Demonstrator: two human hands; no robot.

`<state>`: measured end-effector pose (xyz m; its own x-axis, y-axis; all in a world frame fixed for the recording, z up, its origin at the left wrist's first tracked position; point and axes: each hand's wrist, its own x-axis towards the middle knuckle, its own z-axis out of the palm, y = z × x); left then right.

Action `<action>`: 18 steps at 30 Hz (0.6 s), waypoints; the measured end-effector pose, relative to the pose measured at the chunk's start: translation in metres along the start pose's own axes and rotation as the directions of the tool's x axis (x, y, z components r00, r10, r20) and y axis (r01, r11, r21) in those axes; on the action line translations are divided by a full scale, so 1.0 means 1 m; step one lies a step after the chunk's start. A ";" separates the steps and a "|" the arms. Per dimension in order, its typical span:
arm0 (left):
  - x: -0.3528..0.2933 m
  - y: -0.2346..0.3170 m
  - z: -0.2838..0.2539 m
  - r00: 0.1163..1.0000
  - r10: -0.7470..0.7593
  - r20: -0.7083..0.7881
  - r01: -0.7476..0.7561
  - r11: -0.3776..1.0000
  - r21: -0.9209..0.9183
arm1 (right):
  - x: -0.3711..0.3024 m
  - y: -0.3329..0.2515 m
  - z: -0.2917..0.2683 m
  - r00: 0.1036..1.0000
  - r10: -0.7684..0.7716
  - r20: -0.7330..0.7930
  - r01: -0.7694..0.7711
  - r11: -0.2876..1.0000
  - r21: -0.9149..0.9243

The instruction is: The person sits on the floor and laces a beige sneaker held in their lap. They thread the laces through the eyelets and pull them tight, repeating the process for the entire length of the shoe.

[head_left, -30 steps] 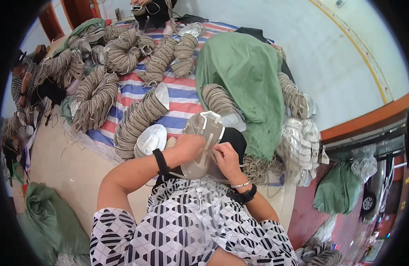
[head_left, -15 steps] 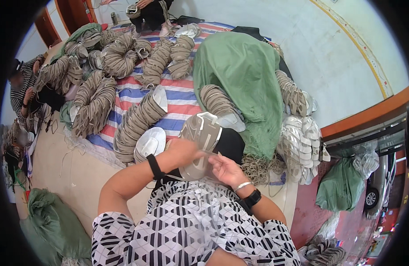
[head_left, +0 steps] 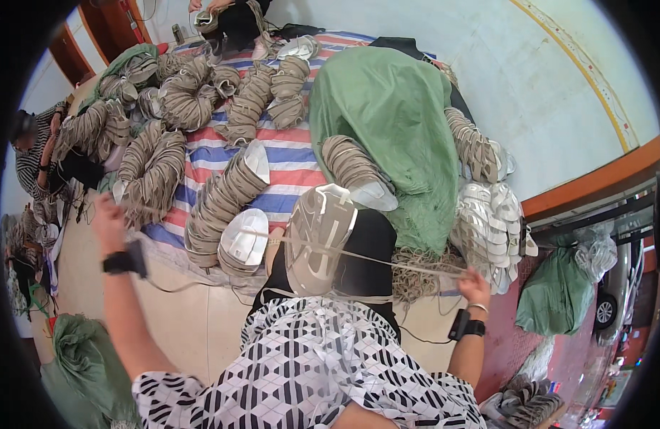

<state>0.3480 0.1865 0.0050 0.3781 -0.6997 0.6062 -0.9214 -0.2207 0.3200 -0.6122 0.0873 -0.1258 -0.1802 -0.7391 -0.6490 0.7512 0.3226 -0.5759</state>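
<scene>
A beige and grey shoe upper (head_left: 317,239) with white trim rests upright across my lap, on black trousers. Its flat shoelace (head_left: 394,263) stretches out to both sides. Far to the left, my left hand (head_left: 109,220) is raised and closed on one end of the lace, somewhat blurred by motion. On the right, out beyond my knee, my right hand (head_left: 474,287) pinches the other end, drawn taut. Neither hand touches the upper itself. Both wrists wear black bands.
Stacks of nested beige uppers (head_left: 226,204) lie on a striped sheet (head_left: 290,154). A white-soled upper (head_left: 244,239) is beside my left knee. A green sack (head_left: 383,107) and a heap of laces (head_left: 419,275) are to the right. Another person (head_left: 40,154) sits far left.
My hands were close together over the upper; they have now swung wide apart, left and right, pulling the shoelace out between them. The upper stays on my lap.
</scene>
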 end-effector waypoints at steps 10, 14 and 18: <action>-0.063 -0.169 -0.211 0.569 -0.790 -0.229 0.823 0.546 0.160 | -0.038 -0.132 -0.187 0.544 -0.697 -0.467 0.284 0.677 -0.679; -0.006 -0.166 -0.232 0.622 -0.746 -0.238 0.781 0.569 0.256 | -0.086 -0.090 -0.214 0.402 -0.649 -0.646 0.052 0.720 -0.692; -0.006 -0.171 -0.247 0.612 -0.751 -0.247 0.783 0.534 0.319 | -0.102 -0.104 -0.204 0.356 -0.691 -0.629 -0.083 0.647 -0.758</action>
<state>0.5252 0.3964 0.1262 0.9457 -0.0948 0.3110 -0.2244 -0.8824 0.4136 -0.8017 0.2495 -0.1014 -0.9827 -0.1139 -0.1459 0.0200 0.7184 -0.6954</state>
